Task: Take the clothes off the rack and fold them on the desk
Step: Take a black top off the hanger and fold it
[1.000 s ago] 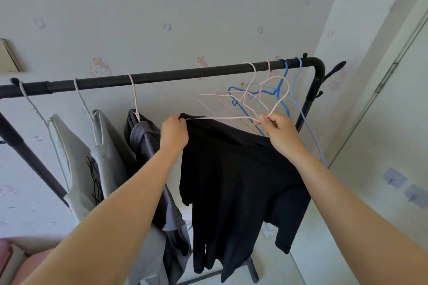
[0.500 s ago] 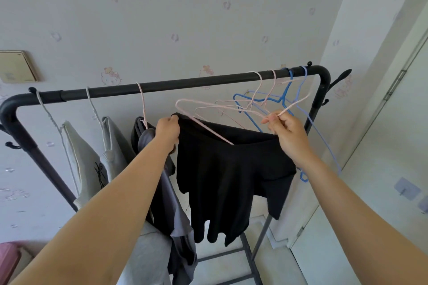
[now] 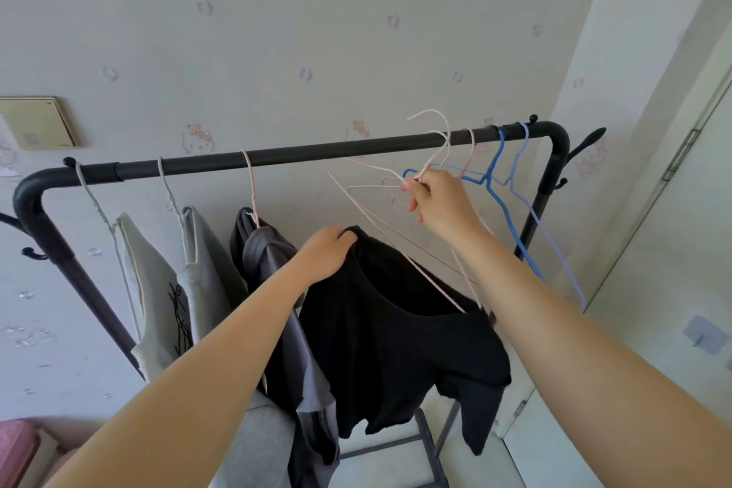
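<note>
You are at the rack, whose dark top bar runs across the view from its left corner to its right corner. The desk is not in view.

The black shirt is the piece in hand: it hangs below the middle of the bar, clear of it, bunched and sagging to the right. Left of it, three garments remain hung: a dark grey top just beside the shirt, then two pale grey tops toward the left corner.

Your left hand is curled tight round the shirt's neckline at its left shoulder. Your right hand is raised beneath the bar's right half, pinching the neck of the pink hanger.

That hanger's hook stands above the bar, off it, and the frame is tilted steeply; its lower arm is tucked inside the neck opening at the shirt's right shoulder. Empty hangers, among them a blue hanger, crowd the right corner, touching your fingers.

You seem to be midway through stripping the shirt off its hanger. Next, probably draw the hanger up and out while the left hand holds the collar down, and mind snagging the neighbouring wires.
</note>
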`<control>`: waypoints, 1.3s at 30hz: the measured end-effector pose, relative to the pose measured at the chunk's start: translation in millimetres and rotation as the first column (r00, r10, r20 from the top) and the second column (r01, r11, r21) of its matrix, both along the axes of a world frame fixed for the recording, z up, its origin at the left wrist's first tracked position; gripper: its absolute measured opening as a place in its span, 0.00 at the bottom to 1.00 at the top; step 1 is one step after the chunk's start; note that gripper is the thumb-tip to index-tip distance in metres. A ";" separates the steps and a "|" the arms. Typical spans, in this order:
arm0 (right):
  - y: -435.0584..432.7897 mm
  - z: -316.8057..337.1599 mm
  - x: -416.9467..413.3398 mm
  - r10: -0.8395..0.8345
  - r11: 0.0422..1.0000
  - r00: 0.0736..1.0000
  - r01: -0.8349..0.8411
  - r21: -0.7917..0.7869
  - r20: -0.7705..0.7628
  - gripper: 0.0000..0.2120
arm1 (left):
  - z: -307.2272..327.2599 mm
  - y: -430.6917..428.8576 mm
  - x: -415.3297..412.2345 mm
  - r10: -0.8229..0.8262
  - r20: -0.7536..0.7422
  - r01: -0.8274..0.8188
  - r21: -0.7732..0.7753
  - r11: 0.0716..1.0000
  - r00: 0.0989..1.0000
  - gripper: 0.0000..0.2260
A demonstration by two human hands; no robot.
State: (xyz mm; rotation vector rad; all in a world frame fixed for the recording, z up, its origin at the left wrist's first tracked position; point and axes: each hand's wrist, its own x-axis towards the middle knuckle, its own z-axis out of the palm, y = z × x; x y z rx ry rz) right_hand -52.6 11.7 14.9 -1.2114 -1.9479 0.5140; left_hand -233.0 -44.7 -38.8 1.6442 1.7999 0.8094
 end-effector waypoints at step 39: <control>-189.0 -149.9 120.3 -0.094 0.992 0.989 0.084 0.092 0.116 0.13 | -32.9 -115.5 102.0 -0.252 -0.163 0.266 0.074 0.961 0.954 0.14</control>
